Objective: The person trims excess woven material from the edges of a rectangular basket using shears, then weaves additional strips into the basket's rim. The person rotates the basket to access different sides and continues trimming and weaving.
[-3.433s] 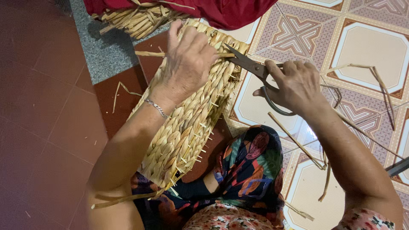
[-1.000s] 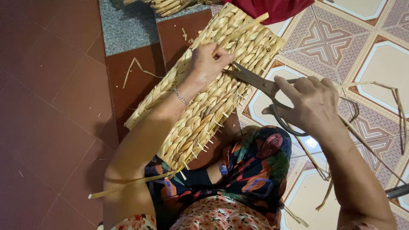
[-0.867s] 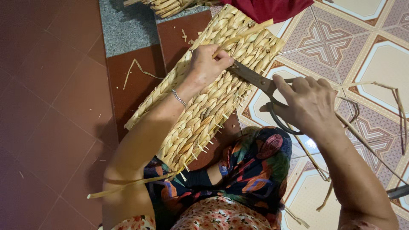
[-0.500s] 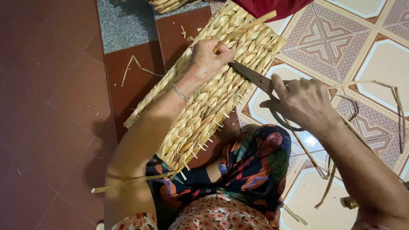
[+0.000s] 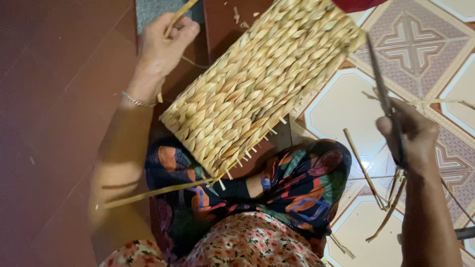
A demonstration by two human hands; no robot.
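A woven straw basket (image 5: pixel 262 84) lies tilted over my lap, with short stalk ends sticking out along its lower edge. My left hand (image 5: pixel 163 42) is off to the basket's upper left, closed on a thin straw strand (image 5: pixel 179 14). My right hand (image 5: pixel 410 131) is to the right of the basket and apart from it, gripping dark metal scissors (image 5: pixel 383 96) whose blades point up. A long straw strand (image 5: pixel 158 190) trails from the basket's lower corner across my knee.
Cut straw pieces (image 5: pixel 376 183) lie on the patterned floor tiles (image 5: pixel 410 44) at right. Dark red tiles (image 5: pixel 54 123) cover the left. A red cloth (image 5: pixel 354 4) shows at the top edge. My colourful trousers (image 5: pixel 297 188) fill the bottom.
My left hand left the basket top and moved up-left, pulling a strand. My right hand drew the scissors away from the basket to the right. The view has moved in closer.
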